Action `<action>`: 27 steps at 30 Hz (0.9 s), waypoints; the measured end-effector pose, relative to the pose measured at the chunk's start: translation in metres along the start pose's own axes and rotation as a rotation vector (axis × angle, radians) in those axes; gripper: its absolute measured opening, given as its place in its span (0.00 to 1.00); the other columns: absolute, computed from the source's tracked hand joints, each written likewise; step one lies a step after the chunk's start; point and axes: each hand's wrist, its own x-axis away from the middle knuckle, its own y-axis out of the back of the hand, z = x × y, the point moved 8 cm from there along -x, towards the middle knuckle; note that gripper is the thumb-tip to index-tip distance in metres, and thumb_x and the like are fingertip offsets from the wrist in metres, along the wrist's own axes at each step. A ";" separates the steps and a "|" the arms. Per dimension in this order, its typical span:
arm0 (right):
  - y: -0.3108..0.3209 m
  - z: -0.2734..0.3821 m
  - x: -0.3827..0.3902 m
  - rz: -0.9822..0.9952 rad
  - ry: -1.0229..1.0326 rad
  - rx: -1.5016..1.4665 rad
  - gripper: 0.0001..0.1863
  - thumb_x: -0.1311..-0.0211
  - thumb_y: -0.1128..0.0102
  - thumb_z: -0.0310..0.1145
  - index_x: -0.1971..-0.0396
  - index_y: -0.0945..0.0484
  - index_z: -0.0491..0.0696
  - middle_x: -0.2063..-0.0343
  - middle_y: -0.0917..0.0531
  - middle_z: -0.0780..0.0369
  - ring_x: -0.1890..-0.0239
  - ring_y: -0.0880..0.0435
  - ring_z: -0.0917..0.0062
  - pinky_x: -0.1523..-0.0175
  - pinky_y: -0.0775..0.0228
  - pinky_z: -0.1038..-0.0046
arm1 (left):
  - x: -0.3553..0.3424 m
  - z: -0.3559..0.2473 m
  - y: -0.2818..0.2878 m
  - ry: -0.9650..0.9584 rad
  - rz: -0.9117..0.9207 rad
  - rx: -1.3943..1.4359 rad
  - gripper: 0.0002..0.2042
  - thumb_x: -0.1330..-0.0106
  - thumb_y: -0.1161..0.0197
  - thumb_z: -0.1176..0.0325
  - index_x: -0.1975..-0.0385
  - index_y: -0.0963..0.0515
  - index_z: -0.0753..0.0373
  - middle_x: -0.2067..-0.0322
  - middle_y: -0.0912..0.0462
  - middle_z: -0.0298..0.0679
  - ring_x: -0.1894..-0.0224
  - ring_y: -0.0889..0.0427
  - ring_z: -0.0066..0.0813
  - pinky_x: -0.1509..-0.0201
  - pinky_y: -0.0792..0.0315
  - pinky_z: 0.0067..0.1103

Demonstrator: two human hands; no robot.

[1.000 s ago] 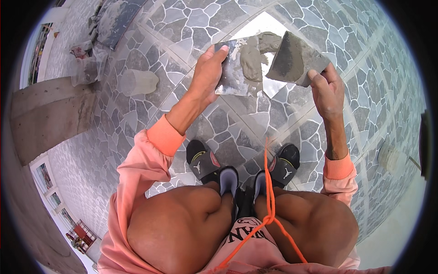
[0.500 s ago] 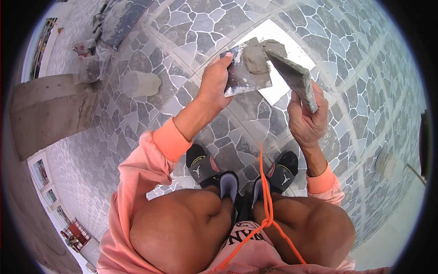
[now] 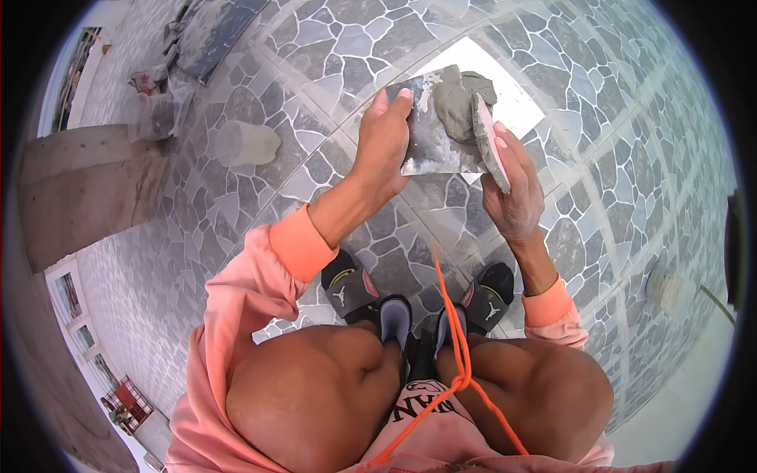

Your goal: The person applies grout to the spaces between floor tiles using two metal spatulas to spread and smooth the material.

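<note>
My left hand [image 3: 382,143] is closed on the left edge of a thin metal plate [image 3: 428,151], its thumb on top. On the plate's right half lies a lump of wet grey mortar [image 3: 455,110]. My right hand [image 3: 516,199] grips a thin flat pinkish plate [image 3: 494,150], turned up on edge, its fingers spread along the outer face. Grey mortar coats the side facing the lump, and this plate meets the metal plate's right edge. Beneath both, a white square sheet [image 3: 516,110] lies on the floor, partly covered from view.
My sandalled feet [image 3: 489,296] stand on the stone-patterned floor [image 3: 315,134]. A translucent plastic container [image 3: 246,143], a plastic bag [image 3: 154,114] and a dark smeared board [image 3: 217,35] are at left. A concrete block [image 3: 91,193] rises at far left. Another pale container [image 3: 670,285] sits far right.
My right hand has swung its pinkish plate to the left and turned it on edge, against the mortar. The metal plate in my left hand has shifted slightly right.
</note>
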 end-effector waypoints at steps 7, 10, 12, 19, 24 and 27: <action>0.000 -0.041 0.022 0.149 -0.132 0.210 0.28 0.51 0.37 0.17 0.45 0.29 0.41 0.49 0.21 0.53 0.49 0.19 0.65 0.50 0.23 0.69 | 0.006 -0.009 -0.007 -0.006 -0.016 -0.044 0.13 0.25 0.54 0.66 0.46 0.36 0.65 0.57 0.24 0.39 0.59 0.20 0.26 0.56 0.20 0.26; 0.007 -0.086 0.056 0.017 -0.822 -0.312 0.23 0.44 0.40 0.21 0.46 0.28 0.40 0.53 0.19 0.57 0.50 0.20 0.77 0.54 0.24 0.73 | 0.001 -0.014 -0.003 -0.047 0.012 -0.089 0.14 0.25 0.56 0.67 0.45 0.38 0.66 0.55 0.24 0.42 0.57 0.20 0.27 0.54 0.20 0.27; 0.015 -0.080 0.047 0.012 -0.963 -0.365 0.21 0.40 0.42 0.25 0.46 0.29 0.38 0.56 0.19 0.59 0.52 0.22 0.82 0.52 0.28 0.76 | 0.001 -0.016 0.008 -0.059 -0.011 -0.122 0.14 0.25 0.56 0.67 0.45 0.38 0.66 0.55 0.24 0.41 0.57 0.20 0.27 0.54 0.20 0.27; 0.025 -0.083 0.016 -0.203 -0.879 -1.115 0.25 0.41 0.49 0.22 0.42 0.35 0.36 0.48 0.23 0.53 0.47 0.22 0.66 0.39 0.32 0.60 | -0.004 0.000 0.018 0.010 -0.057 -0.159 0.14 0.26 0.56 0.67 0.45 0.36 0.66 0.55 0.24 0.40 0.57 0.20 0.26 0.54 0.21 0.26; 0.004 -0.067 0.009 -0.213 -0.846 -1.449 0.26 0.40 0.49 0.22 0.40 0.38 0.38 0.44 0.26 0.53 0.42 0.26 0.63 0.36 0.34 0.54 | -0.007 0.010 0.014 0.045 0.002 -0.054 0.14 0.26 0.55 0.66 0.46 0.36 0.65 0.55 0.24 0.39 0.57 0.20 0.26 0.53 0.20 0.27; -0.012 -0.058 0.014 -0.266 -0.880 -1.503 0.26 0.40 0.50 0.20 0.40 0.38 0.38 0.44 0.27 0.53 0.42 0.26 0.63 0.36 0.35 0.54 | -0.006 0.013 0.012 0.058 0.005 -0.033 0.13 0.26 0.56 0.66 0.46 0.36 0.64 0.56 0.25 0.39 0.58 0.20 0.27 0.54 0.20 0.29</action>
